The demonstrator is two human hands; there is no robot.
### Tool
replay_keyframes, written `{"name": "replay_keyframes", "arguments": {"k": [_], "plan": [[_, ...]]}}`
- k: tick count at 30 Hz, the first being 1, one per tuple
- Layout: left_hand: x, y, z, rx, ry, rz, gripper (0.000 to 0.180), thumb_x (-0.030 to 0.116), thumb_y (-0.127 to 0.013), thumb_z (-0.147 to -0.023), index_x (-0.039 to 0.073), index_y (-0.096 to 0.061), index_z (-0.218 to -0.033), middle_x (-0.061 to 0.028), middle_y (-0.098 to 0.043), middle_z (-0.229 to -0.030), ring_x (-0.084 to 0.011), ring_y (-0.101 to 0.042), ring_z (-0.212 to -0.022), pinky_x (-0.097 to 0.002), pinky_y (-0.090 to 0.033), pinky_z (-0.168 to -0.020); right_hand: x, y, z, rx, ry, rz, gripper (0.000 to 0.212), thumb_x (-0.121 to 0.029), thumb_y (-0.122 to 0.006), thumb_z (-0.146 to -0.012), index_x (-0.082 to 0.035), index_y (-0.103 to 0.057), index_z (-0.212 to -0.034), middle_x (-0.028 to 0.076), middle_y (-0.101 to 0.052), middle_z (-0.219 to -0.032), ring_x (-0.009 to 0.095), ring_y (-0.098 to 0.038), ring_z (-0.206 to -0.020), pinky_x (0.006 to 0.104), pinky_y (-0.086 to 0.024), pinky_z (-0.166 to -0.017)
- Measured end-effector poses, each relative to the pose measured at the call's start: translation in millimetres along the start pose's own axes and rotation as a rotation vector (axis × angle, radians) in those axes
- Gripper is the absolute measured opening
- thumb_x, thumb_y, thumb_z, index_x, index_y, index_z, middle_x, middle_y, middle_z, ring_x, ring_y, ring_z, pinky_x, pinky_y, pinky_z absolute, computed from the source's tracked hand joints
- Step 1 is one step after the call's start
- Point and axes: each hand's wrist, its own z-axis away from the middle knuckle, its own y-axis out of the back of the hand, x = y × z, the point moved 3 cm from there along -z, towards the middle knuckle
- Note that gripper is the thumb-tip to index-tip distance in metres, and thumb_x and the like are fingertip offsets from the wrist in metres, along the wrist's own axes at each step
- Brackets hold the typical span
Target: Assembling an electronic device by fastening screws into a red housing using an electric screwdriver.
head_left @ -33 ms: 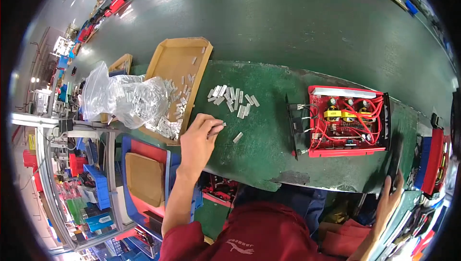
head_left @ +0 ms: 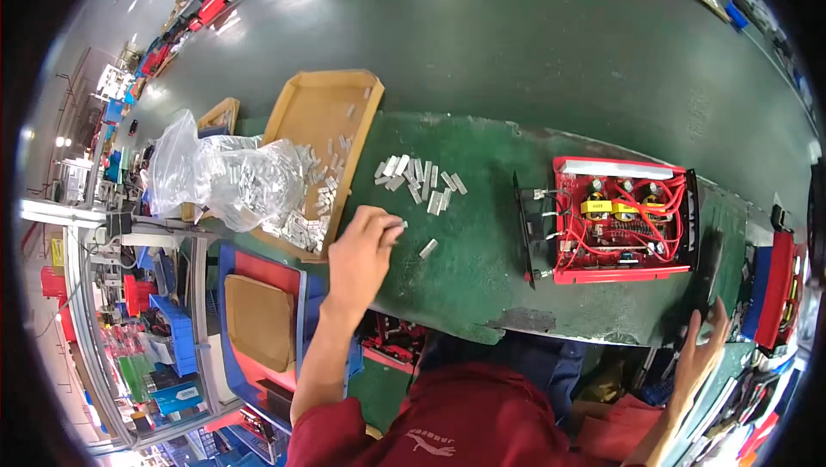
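My left hand (head_left: pixel 366 248) is closed over the green bench, left of centre. A small silvery metal piece (head_left: pixel 404 224) shows at its pinched fingertips. One loose metal block (head_left: pixel 428 248) lies to the right of that hand, and beyond it is a loose group of similar blocks (head_left: pixel 422 176). At the bench's right end, my right hand (head_left: pixel 704 342) has its fingers apart, beside a long dark bar-like object (head_left: pixel 711 269). Between my hands sits an opened red-cased electronic unit (head_left: pixel 621 218) with red wires and a black end panel (head_left: pixel 523 230) at its left.
A shallow cardboard tray (head_left: pixel 368 123) holds many metal blocks, and a clear plastic bag (head_left: pixel 249 175) full of them overlaps it. A blue bin (head_left: pixel 305 295) with cardboard stands below, at the bench's left. Another red unit (head_left: pixel 779 282) is at the far right.
The fingers of my right hand have spread and come away from the dark bar-like object. My left hand has barely shifted, still pinching the small piece.
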Motion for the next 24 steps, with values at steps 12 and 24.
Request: {"name": "replay_keyframes", "arguments": {"k": [12,24], "plan": [[84.0,2.9,8.8,-0.192,-0.107,0.557,0.03,0.007,-0.075,-0.089,0.003,-0.057,-0.112,-0.006,-0.069,-0.1,-0.01,-0.067,-0.076,-0.0236,-0.049,-0.061,-213.2,-64.9,39.8,-0.548,0.47,-0.873,0.032,0.003,-0.072,-0.083,0.0,-0.067,-0.114,0.014,-0.066,-0.101,0.023,-0.063,-0.084,0.0333,-0.051,-0.075],[137.7,-25.8,-14.0,-0.159,0.07,0.79,0.095,0.068,-0.011,-0.101,-0.005,-0.07,-0.086,-0.0135,-0.065,-0.093,-0.0164,-0.061,-0.069,-0.0232,-0.041,-0.054,-150.0,-77.7,37.9,-0.489,-0.079,-1.049,0.014,-0.001,-0.068,-0.093,0.003,-0.063,-0.106,0.009,-0.069,-0.089,0.016,-0.069,-0.081,0.0267,-0.055,-0.067]]}}
